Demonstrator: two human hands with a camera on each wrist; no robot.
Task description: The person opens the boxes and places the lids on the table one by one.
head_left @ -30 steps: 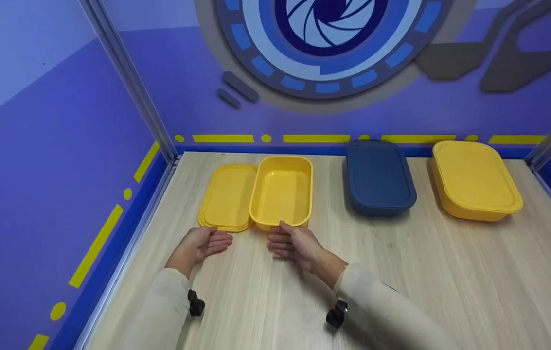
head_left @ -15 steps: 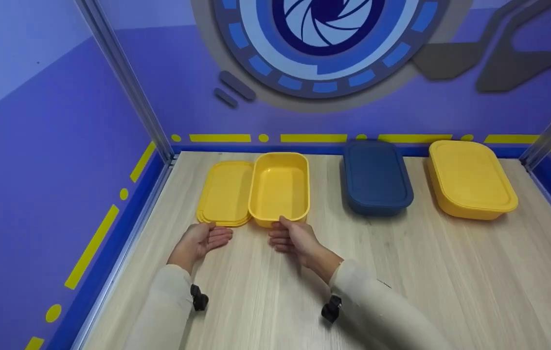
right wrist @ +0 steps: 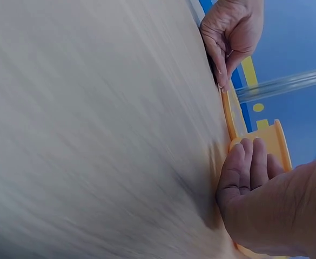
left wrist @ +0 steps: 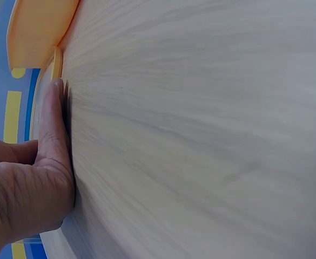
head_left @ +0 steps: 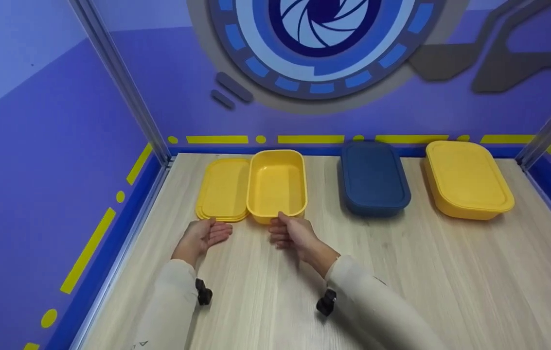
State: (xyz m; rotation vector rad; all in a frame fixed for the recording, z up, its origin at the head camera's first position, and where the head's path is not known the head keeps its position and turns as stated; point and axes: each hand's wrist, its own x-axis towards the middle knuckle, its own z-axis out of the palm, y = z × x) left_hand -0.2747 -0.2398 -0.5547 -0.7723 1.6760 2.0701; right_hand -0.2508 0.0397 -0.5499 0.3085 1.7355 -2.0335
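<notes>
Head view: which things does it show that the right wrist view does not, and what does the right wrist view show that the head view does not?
Only the head view: the dark blue container, the lidded yellow container and the round emblem.

Only the right wrist view: no extra object that I can make out, just a low, sideways angle along the tabletop.

Both: the left hand, the right hand, the open yellow box, the flat yellow lid and the tabletop.

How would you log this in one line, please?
left hand: at yellow lid; right hand: at open yellow box; blue box, second yellow box: lidded
</notes>
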